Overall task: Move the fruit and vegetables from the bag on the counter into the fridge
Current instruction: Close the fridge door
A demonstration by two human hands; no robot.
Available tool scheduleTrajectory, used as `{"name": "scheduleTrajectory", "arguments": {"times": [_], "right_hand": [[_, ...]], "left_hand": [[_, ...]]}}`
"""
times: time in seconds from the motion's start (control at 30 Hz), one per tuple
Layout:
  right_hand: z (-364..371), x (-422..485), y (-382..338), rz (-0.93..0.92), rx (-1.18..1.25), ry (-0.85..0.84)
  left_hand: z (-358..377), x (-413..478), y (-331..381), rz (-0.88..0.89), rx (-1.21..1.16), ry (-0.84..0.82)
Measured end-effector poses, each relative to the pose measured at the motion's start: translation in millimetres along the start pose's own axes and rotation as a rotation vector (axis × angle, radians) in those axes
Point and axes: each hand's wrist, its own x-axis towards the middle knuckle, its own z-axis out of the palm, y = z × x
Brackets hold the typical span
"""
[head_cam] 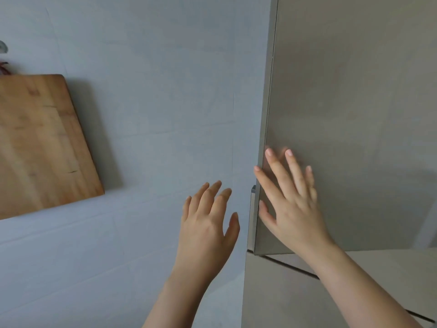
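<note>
Right hand (292,209) spread flat on fridge door (354,114), fingertips blurred, left hand (208,223) open, empty, bag unseen.

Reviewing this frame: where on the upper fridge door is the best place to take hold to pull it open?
The metal handle strip on the upper fridge door left edge, low down, approached from the wall side. It stands proud of the panel; the right hand lies flat beside it.

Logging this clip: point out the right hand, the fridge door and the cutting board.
right hand (294,209): head view, back of the hand.
fridge door (354,102): head view, bare front panel.
cutting board (42,143): head view, wooden face.
</note>
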Motion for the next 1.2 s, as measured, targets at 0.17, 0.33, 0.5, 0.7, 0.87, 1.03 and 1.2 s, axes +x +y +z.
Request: {"name": "scheduleTrajectory", "arguments": {"times": [0.17,0.33,0.5,0.7,0.87,1.03,1.2], "right_hand": [[45,28,27,0.010,0.007,0.005],[88,48,56,0.063,-0.031,-0.033],[130,62,83,0.081,-0.071,-0.061],[170,78,114,0.098,-0.115,-0.045],[189,81,121,0.093,-0.162,-0.013],[191,82,120,0.109,-0.130,0.009],[187,83,118,0.121,-0.110,0.006]], "left_hand": [[36,37,-16,-0.007,0.020,0.008],[74,61,-27,-0.010,0.026,-0.004],[108,83,-36,-0.011,0.039,0.002],[146,105,-40,-0.015,0.039,-0.009],[171,114,-40,-0.012,0.021,-0.028],[183,119,-39,-0.015,0.023,-0.036],[182,116,-39,-0.023,0.030,-0.032]]}}
